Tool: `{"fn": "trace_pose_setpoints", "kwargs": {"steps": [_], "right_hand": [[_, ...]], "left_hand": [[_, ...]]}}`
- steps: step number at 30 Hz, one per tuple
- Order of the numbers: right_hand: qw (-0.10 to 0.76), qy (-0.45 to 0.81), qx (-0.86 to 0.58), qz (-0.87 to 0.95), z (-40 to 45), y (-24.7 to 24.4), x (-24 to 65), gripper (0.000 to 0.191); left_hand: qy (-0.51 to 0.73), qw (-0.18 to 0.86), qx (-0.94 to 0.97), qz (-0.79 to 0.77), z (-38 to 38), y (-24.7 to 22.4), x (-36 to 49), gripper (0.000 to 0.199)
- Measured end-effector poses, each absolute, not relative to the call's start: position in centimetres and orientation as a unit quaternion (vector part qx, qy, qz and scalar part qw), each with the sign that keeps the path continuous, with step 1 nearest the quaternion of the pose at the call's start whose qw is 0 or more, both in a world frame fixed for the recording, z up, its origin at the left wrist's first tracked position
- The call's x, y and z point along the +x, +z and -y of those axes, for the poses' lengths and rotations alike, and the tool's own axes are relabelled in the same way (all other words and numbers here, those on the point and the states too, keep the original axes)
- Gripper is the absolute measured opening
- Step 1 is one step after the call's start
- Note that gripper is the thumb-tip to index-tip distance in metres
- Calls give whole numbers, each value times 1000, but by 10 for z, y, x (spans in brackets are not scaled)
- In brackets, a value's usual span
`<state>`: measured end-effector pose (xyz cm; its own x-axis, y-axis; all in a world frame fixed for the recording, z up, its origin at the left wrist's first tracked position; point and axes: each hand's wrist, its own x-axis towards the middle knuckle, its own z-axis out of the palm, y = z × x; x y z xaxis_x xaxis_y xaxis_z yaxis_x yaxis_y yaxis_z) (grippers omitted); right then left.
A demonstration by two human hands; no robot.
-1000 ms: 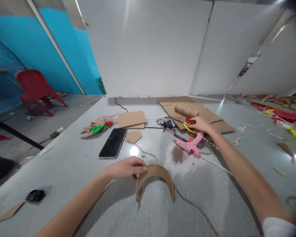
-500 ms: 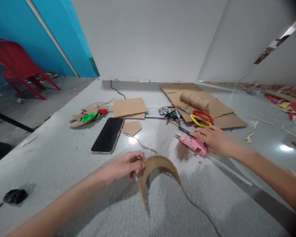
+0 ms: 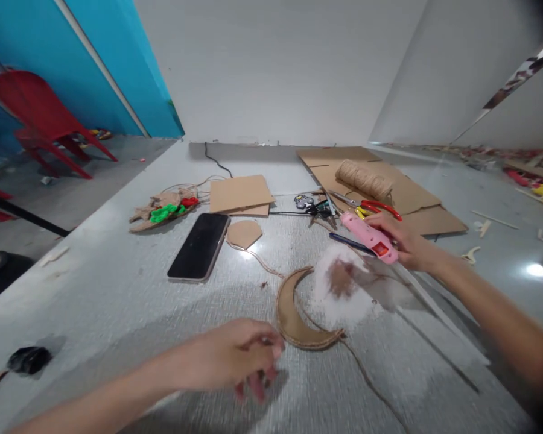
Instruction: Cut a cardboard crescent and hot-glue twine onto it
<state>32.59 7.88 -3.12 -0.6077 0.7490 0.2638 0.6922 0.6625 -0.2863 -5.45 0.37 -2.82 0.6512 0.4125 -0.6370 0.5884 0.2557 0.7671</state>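
A crescent moon of cardboard (image 3: 294,322) lies flat on the table, its rim edged with twine. My left hand (image 3: 248,355) is beside its lower left edge, fingers bent and apart, holding nothing; the index fingertip is close to the rim, and whether it touches I cannot tell. Above the table, my right hand (image 3: 402,241) is closed around a pink glue gun (image 3: 366,235), whose nozzle points away to the left. A long pale glue stick (image 3: 438,310) juts from its back end. Below the gun lies a dark blue pen-like tool (image 3: 350,242).
A phone (image 3: 199,247) and a small cardboard polygon (image 3: 244,233) lie left of centre. Behind are cardboard sheets (image 3: 239,191), a twine roll (image 3: 364,179), red-and-yellow-handled scissors (image 3: 380,208) and pliers (image 3: 323,214). A decorated piece with green flowers (image 3: 165,212) sits far left.
My right hand has picked up the glue gun from the table. My left hand has let go of the crescent and moved nearer; the crescent has turned and now lies flat.
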Motion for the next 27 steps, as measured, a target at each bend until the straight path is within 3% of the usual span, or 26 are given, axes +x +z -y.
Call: {"fn": "trace_pose_setpoints", "kwargs": {"steps": [4,6,10,14,17,21,25,27], "right_hand": [[271,83,-354,891,-75,-30,305,28],[284,99,-340,891,-69,-29,293,27],[256,143,-363,884,-59,-25,274,36],[240,164,-378,879,-58,-17,260,43],[239,181,-389,871,-61,-11,248,38],[224,203,-411,860,-64,-8,237,26],[198,194,-415,867,-60,-6,234,27],[186,183,-413,873,-57,-6,232,29]], "left_hand": [[-56,235,893,-379,-15,-34,-54,31],[13,137,947,-292,-29,-43,-56,33],[76,110,975,-179,-52,-60,-59,46],[106,69,957,-261,-40,-64,-45,46],[77,42,934,-347,-22,-61,-25,52],[94,65,931,-346,-20,-56,-18,64],[122,98,944,-289,-36,-57,-44,36],[118,97,957,-247,-43,-61,-57,35]]}}
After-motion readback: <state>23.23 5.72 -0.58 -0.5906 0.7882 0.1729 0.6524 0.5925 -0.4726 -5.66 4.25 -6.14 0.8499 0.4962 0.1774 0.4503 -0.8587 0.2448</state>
